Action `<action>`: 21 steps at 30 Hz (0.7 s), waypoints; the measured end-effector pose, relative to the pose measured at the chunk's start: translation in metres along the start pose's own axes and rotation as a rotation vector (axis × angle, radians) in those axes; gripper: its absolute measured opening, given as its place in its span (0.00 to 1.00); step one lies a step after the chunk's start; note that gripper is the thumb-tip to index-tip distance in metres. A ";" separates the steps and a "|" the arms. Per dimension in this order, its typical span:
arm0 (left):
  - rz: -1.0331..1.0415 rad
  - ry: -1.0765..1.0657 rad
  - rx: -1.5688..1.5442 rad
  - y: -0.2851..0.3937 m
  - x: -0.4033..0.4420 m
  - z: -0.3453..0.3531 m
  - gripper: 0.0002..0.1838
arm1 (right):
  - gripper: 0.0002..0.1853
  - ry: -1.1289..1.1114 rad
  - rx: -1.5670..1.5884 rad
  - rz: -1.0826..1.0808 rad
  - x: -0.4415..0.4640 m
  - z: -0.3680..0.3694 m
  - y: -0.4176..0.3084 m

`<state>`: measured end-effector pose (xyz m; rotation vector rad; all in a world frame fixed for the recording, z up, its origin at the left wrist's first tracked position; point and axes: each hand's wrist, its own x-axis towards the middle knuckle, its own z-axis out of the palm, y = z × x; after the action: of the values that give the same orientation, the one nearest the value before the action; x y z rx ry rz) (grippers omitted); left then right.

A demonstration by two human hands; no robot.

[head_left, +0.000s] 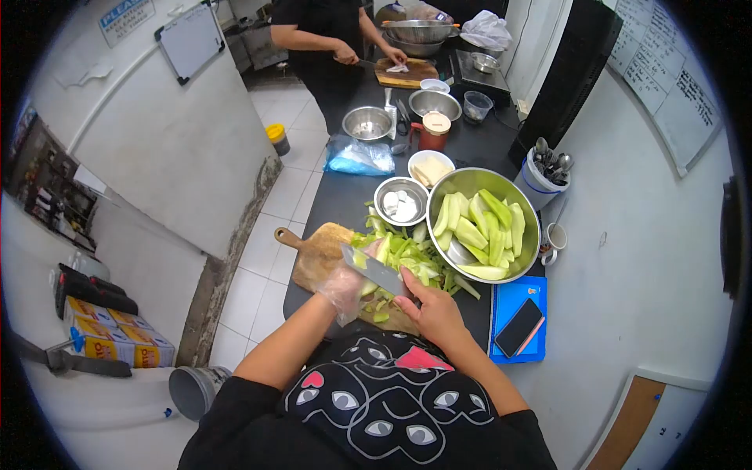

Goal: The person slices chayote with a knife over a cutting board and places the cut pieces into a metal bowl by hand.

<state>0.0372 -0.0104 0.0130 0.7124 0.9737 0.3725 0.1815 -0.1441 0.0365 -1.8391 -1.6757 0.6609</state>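
Observation:
My left hand (345,287), in a clear plastic glove, is closed around a pale green vegetable piece (382,249) above the wooden cutting board (312,249). Gripped in my right hand (432,307) is a knife (377,272), its wide blade slanting across in front of the left fingers and partly hiding the piece. Green peelings and scraps (419,262) are heaped on the board and spill over its right side. Beside the heap, a large metal bowl (534,235) holds several peeled light-green wedges (474,227).
A small metal bowl (379,215) with white pieces and a white dish (412,170) stand behind the board. At right, a phone (518,327) lies on a blue folder (534,291). Across the counter, another person's hands (346,53) work with a knife at a second board (427,74).

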 end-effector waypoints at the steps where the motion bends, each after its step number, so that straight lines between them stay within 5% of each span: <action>1: 0.159 -0.047 0.106 -0.008 0.011 -0.011 0.27 | 0.29 -0.011 0.013 -0.017 0.001 0.003 0.001; 5: 0.665 -0.055 0.451 -0.032 0.049 -0.042 0.26 | 0.29 -0.004 0.031 -0.074 -0.003 0.010 0.003; 12: 0.328 0.007 -0.176 -0.004 0.021 -0.009 0.24 | 0.29 -0.031 -0.037 -0.005 -0.003 0.006 -0.009; 18: 0.112 0.150 -0.145 0.000 0.001 0.011 0.25 | 0.29 0.092 -0.016 -0.045 0.004 0.009 -0.004; 21: 0.017 -0.056 -0.260 0.004 0.010 0.011 0.24 | 0.29 0.067 -0.008 -0.044 0.000 0.008 -0.001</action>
<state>0.0517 -0.0060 0.0135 0.4926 0.8477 0.4814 0.1750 -0.1439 0.0312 -1.8054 -1.6725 0.5687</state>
